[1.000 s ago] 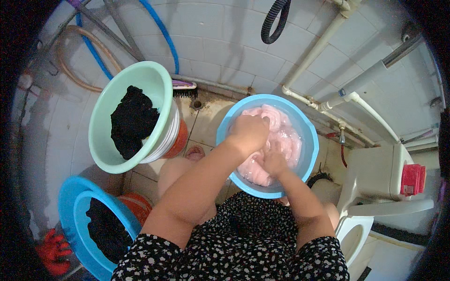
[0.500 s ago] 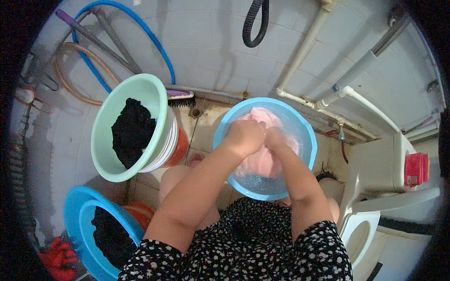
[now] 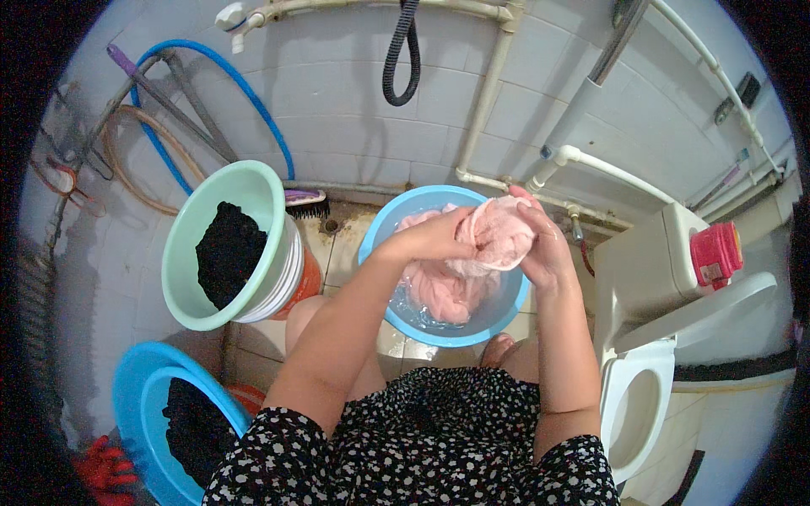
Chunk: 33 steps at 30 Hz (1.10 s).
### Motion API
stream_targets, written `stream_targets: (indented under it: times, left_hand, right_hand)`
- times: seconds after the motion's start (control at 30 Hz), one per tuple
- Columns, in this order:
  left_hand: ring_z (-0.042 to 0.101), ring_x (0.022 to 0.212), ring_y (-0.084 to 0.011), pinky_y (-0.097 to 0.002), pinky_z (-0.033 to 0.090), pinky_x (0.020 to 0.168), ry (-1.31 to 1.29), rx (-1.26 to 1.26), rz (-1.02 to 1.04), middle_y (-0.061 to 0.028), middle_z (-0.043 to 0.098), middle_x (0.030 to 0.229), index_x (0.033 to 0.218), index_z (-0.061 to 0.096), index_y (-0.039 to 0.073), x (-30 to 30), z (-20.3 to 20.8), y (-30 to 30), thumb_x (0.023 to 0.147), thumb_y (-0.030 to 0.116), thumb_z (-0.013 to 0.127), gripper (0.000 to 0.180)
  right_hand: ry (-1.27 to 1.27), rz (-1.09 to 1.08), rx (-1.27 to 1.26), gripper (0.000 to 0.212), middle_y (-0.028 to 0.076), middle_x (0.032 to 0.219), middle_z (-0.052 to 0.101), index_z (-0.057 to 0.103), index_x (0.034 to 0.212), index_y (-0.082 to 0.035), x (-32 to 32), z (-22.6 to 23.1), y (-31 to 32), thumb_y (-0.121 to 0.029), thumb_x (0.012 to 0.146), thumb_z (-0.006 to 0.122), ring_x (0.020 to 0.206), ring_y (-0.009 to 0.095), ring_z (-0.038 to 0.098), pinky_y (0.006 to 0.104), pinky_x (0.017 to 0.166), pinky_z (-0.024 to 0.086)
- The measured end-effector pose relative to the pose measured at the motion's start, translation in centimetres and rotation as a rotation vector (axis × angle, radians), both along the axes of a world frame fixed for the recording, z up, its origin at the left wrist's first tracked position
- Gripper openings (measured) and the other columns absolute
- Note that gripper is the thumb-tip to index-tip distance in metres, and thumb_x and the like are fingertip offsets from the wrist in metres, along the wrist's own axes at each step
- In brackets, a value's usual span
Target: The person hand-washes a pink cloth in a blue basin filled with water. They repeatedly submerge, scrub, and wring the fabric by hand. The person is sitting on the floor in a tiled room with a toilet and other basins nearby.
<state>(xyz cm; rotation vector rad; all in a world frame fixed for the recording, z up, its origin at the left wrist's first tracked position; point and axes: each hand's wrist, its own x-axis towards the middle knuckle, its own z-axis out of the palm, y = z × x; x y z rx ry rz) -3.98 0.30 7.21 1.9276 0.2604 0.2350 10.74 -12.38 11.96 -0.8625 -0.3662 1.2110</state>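
A wet pink cloth (image 3: 499, 229) is lifted partly above a light blue basin (image 3: 439, 339), while the rest of it lies bunched in the water below. My left hand (image 3: 440, 236) grips the raised part from its left side, thumb toward me. On the opposite side my right hand (image 3: 548, 244) holds the same part, its fingers up along the cloth's far edge. The raised part is gathered into a rounded fold between both hands. Some fingertips are hidden by the fabric.
To the left, a mint green basin (image 3: 179, 291) with black cloth sits on a bucket (image 3: 299, 270). Nearer stand stacked blue basins (image 3: 131, 405), also with black cloth. A toilet (image 3: 645, 278) is at the right. A brush (image 3: 305, 202) and a blue hose (image 3: 272, 118) are by the wall.
My hands have come up from inside the basin, raising part of the pink cloth. They have moved apart, and my right hand has turned to cup the cloth's far side.
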Motion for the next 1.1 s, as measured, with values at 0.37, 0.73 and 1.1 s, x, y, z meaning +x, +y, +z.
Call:
stream_targets:
  times: [0.37, 0.73, 1.1]
  left_hand:
    - [0.06, 0.09, -0.0221, -0.0327, 0.048, 0.083, -0.458, -0.953, 0.545, -0.0127, 0.061, 0.097, 0.101, 0.055, -0.003, 0.4, -0.7, 2.4, 0.073, 0.005, 0.054, 0.028]
    - [0.06, 0.086, -0.0232, -0.034, 0.05, 0.077, -0.286, -0.817, 0.596, -0.013, 0.06, 0.094, 0.105, 0.051, -0.002, -1.6, 1.1, 3.6, 0.079, 0.008, 0.053, 0.028]
    - [0.056, 0.103, -0.0271, -0.0365, 0.049, 0.087, -0.184, -1.185, 0.436, -0.0183, 0.058, 0.11, 0.117, 0.047, -0.004, -2.0, -7.4, 4.3, 0.086, 0.004, 0.044, 0.033]
  right_hand:
    - [-0.748, 0.147, -0.411, 0.054, 0.01, 0.103, 0.06, 0.046, 0.123, -0.005, 4.5, -6.0, -0.2, -0.002, 0.072, 0.064, 0.087, 0.017, 0.059, 0.0293, 0.073, 0.048]
    - [-0.129, -0.209, -0.267, 0.025, 0.007, 0.091, 0.06, 0.053, 0.108, -0.009, 4.3, -7.2, 0.1, -0.016, 0.085, 0.059, 0.081, 0.018, 0.059, 0.0292, 0.066, 0.05]
    - [-0.249, -0.376, -0.437, 0.041, 0.008, 0.092, 0.06, 0.049, 0.114, -0.009, 5.9, -6.5, -2.0, -0.009, 0.076, 0.064, 0.079, 0.022, 0.059, 0.0356, 0.068, 0.049]
